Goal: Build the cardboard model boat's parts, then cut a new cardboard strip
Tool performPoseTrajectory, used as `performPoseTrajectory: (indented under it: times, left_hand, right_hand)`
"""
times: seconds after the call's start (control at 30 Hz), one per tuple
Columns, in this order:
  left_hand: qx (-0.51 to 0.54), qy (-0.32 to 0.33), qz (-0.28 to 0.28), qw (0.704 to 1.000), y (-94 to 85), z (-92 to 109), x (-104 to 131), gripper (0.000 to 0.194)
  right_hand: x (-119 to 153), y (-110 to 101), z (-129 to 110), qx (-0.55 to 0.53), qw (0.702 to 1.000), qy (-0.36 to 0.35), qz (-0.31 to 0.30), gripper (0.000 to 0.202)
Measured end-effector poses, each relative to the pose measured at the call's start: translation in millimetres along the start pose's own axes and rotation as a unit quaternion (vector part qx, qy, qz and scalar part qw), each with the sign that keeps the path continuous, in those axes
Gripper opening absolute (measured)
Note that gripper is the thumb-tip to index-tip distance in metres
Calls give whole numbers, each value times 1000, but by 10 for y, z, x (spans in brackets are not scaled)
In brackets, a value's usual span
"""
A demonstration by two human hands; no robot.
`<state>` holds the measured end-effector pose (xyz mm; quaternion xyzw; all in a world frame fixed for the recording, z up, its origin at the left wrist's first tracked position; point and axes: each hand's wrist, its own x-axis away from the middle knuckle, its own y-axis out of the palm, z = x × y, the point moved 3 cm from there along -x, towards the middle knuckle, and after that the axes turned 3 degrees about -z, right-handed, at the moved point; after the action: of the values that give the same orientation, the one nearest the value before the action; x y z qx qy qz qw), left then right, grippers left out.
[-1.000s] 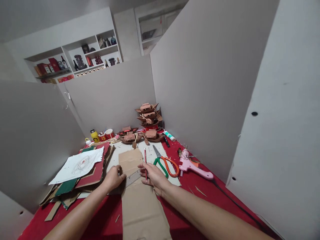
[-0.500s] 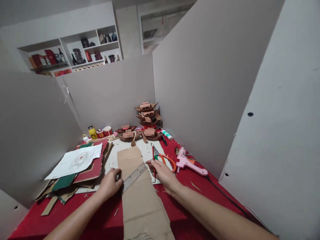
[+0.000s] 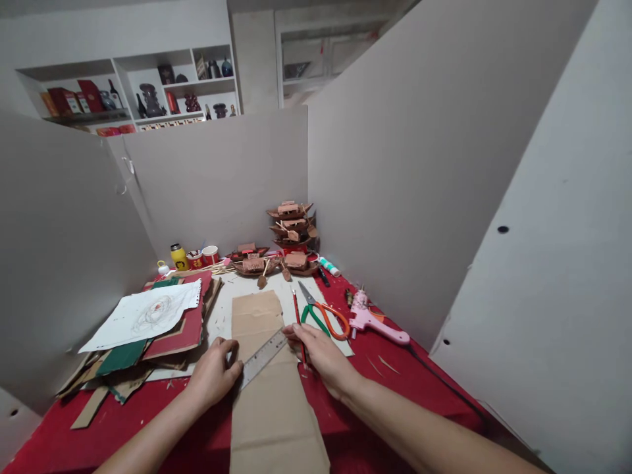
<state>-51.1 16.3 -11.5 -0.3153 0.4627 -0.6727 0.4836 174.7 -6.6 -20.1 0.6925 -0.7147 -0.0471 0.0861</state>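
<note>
A long strip of brown cardboard (image 3: 276, 421) runs away from me down the middle. Across it, slanting up to the right, lies a metal ruler (image 3: 263, 357). My left hand (image 3: 216, 370) is at the cardboard's left edge, its curled fingers around the ruler's lower end. The upper right end of the ruler is in the fingers of my right hand (image 3: 316, 349). A dark red pencil (image 3: 297, 309) passes by those right fingers; whether they grip it is unclear. Scissors with green and orange handles (image 3: 326, 318) lie just beyond my right hand.
A pink glue gun (image 3: 378, 324) with a cord lies on the red cloth (image 3: 390, 401) at right. At left, a paper drawing (image 3: 118, 322) tops stacked cardboard. Small brown model boats (image 3: 296, 263) and a yellow bottle (image 3: 179, 258) stand at the back, inside grey panels.
The ruler and both hands have shifted slightly down along the cardboard. My right hand has drawn back from the scissors, whose green handle now shows. The view has tilted a little.
</note>
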Motion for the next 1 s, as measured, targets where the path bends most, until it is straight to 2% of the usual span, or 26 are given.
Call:
performPoseTrajectory:
  times: [0.13, 0.3, 0.47, 0.63, 0.77, 0.9, 1.0]
  left_hand:
    - [4, 9, 1, 1000, -36, -44, 14, 33]
    - [9, 21, -10, 1000, -85, -76, -1, 33]
    - [4, 21, -12, 1000, -119, -54, -19, 39]
    - [-42, 29, 6, 999, 1, -17, 16, 45]
    - [-79, 41, 45, 995, 148, -46, 34, 44]
    - [-82, 58, 77, 992, 225, -68, 48, 42]
    - [-67, 77, 83, 991, 253, -54, 56, 39]
  right_hand:
    - [28, 30, 12, 5, 1000, 1, -3, 42]
    - [31, -83, -74, 14, 1000, -9, 19, 43]
    - [-100, -191, -399, -54, 989, -132, 42, 43]
    - [-390, -344, -644, -111, 953, -263, 105, 35]
    - [-586, -477, -577, -50, 937, -305, 164, 38]
    - [-641, -543, -405, 5, 947, -284, 148, 39]
    - [-605, -551, -367, 46, 949, -282, 132, 40]
